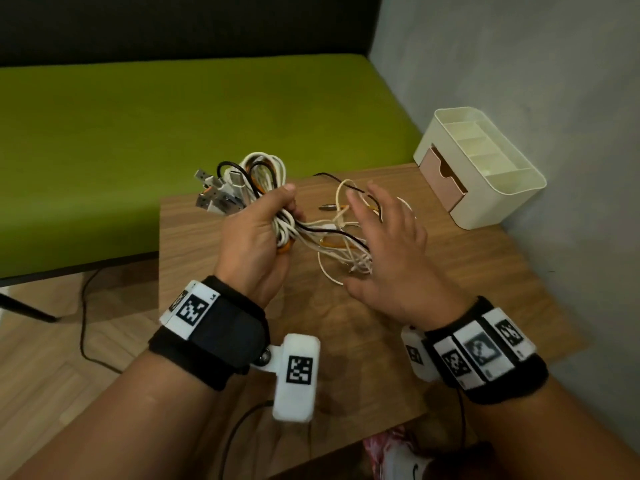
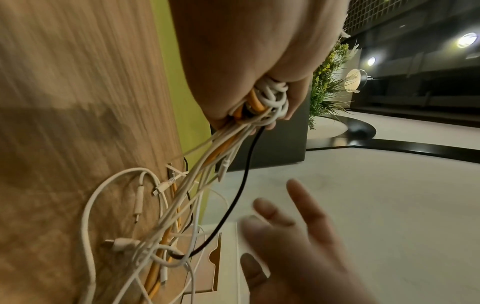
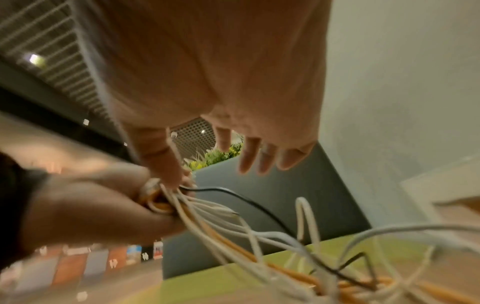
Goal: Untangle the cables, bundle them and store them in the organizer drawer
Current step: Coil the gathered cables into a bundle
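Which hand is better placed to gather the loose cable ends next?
Right hand: open, fingers spread over the loose ends on the table. The left hand already grips the cable bundle.

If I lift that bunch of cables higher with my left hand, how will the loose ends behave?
Probably floppy: beyond the left hand, the cables sag and loop onto the wooden table instead of holding shape. They will likely drag along as one clump, since white, orange and black strands cross each other. The plug ends may swing and snag.
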